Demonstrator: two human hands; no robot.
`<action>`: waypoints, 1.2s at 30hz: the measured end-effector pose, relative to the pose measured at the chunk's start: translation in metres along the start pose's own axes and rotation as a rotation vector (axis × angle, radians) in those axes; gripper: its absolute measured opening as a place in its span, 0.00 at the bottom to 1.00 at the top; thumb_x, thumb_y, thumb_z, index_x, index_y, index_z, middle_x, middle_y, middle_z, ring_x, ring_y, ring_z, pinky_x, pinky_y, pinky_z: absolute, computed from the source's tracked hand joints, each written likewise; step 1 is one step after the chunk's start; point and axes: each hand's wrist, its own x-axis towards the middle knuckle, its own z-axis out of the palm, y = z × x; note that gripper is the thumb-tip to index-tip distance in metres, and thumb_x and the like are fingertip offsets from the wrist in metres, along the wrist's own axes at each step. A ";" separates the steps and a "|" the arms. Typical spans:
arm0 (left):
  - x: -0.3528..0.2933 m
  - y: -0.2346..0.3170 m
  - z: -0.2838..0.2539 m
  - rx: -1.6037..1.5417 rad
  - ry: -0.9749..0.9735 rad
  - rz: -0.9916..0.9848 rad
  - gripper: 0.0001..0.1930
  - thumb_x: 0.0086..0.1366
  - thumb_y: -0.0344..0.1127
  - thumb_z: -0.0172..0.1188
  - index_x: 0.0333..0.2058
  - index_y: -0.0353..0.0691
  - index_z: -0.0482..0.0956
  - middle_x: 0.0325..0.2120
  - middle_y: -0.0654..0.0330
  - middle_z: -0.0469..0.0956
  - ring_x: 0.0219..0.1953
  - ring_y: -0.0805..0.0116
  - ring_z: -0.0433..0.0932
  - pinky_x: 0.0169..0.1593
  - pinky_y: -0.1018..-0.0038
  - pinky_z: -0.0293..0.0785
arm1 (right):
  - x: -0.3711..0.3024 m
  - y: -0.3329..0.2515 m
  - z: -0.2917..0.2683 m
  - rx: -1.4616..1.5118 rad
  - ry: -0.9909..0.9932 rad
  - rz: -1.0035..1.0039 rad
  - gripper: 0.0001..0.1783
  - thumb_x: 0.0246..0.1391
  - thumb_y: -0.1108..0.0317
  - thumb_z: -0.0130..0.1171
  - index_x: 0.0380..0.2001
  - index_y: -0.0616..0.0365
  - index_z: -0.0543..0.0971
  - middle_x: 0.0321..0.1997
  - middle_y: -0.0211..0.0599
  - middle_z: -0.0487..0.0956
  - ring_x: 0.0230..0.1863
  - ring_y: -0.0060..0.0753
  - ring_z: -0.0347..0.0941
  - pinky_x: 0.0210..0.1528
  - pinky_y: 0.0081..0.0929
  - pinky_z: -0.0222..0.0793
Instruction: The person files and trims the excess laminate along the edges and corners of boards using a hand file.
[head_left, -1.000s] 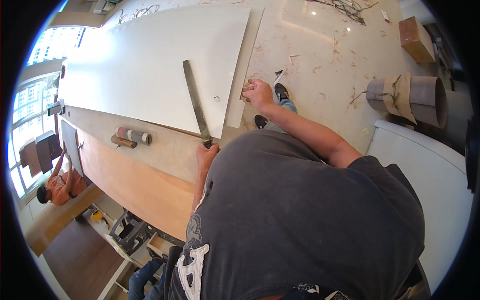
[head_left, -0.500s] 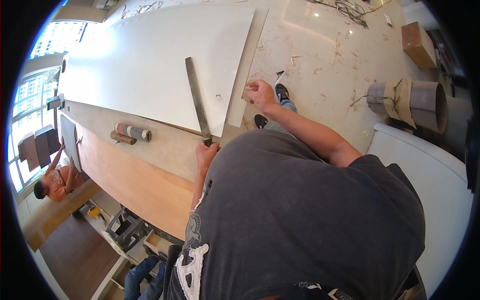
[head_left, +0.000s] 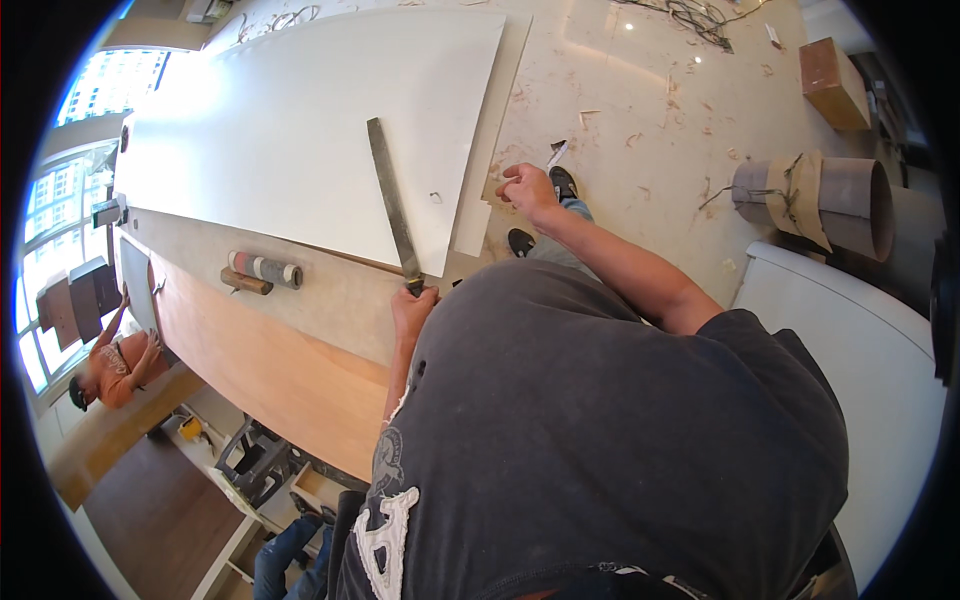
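My left hand (head_left: 412,308) is closed around the handle of a long, flat, dark grey metal file (head_left: 388,190). The blade lies over the white panel (head_left: 300,110), pointing away from me. Just off the panel's right edge, above the floor, my right hand (head_left: 528,188) has its fingers bent but apart. I make out nothing in it. A small dark curl (head_left: 435,197) rests on the panel to the right of the file.
A brown board (head_left: 270,350) and a tape-wrapped roll (head_left: 265,268) are at left. Farther left a co-worker in orange (head_left: 125,365) leans over the bench. Wood shavings and a cable (head_left: 700,22) lie on the floor; a large tied roll (head_left: 815,210) stands at right.
My right hand has shifted slightly right, away from the panel edge, and its fingers have spread. The left hand and file have barely moved. The co-worker's head and hand have moved a little.
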 end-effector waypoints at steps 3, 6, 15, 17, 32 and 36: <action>-0.005 -0.004 -0.009 -0.007 0.039 -0.012 0.11 0.54 0.34 0.64 0.24 0.29 0.78 0.18 0.58 0.81 0.21 0.75 0.77 0.28 0.73 0.74 | -0.017 -0.030 0.019 0.039 -0.118 0.050 0.25 0.44 0.74 0.68 0.48 0.71 0.77 0.34 0.46 0.84 0.31 0.32 0.81 0.33 0.24 0.75; -0.004 -0.002 -0.006 0.000 0.038 -0.020 0.11 0.54 0.34 0.64 0.24 0.29 0.77 0.18 0.58 0.81 0.21 0.75 0.77 0.27 0.73 0.75 | -0.019 -0.034 0.020 0.081 -0.135 0.098 0.29 0.43 0.74 0.69 0.50 0.73 0.75 0.33 0.46 0.84 0.30 0.30 0.80 0.31 0.26 0.75; -0.003 -0.003 -0.006 0.005 0.024 -0.001 0.11 0.55 0.33 0.64 0.24 0.30 0.77 0.18 0.57 0.81 0.21 0.74 0.79 0.28 0.73 0.75 | -0.007 -0.018 0.028 0.133 -0.103 0.081 0.31 0.40 0.78 0.70 0.52 0.73 0.74 0.33 0.47 0.83 0.28 0.31 0.79 0.29 0.27 0.75; -0.005 0.002 -0.005 0.006 0.017 0.009 0.10 0.55 0.33 0.64 0.24 0.30 0.77 0.18 0.57 0.81 0.21 0.74 0.79 0.28 0.73 0.75 | -0.008 -0.019 0.030 0.227 -0.085 0.098 0.29 0.40 0.81 0.68 0.50 0.71 0.75 0.28 0.42 0.81 0.25 0.32 0.77 0.27 0.29 0.74; -0.012 0.013 -0.006 0.016 0.036 0.005 0.09 0.56 0.33 0.63 0.24 0.31 0.78 0.18 0.58 0.81 0.19 0.77 0.75 0.24 0.76 0.71 | 0.000 -0.001 0.017 0.262 -0.089 0.237 0.14 0.54 0.72 0.60 0.44 0.61 0.78 0.30 0.34 0.80 0.26 0.29 0.77 0.28 0.29 0.75; -0.012 0.015 -0.002 -0.013 0.032 0.002 0.09 0.56 0.33 0.62 0.23 0.32 0.78 0.17 0.59 0.82 0.17 0.79 0.73 0.23 0.76 0.70 | 0.015 0.006 -0.002 0.212 -0.043 0.345 0.19 0.54 0.73 0.60 0.50 0.63 0.74 0.37 0.40 0.81 0.31 0.30 0.78 0.33 0.29 0.77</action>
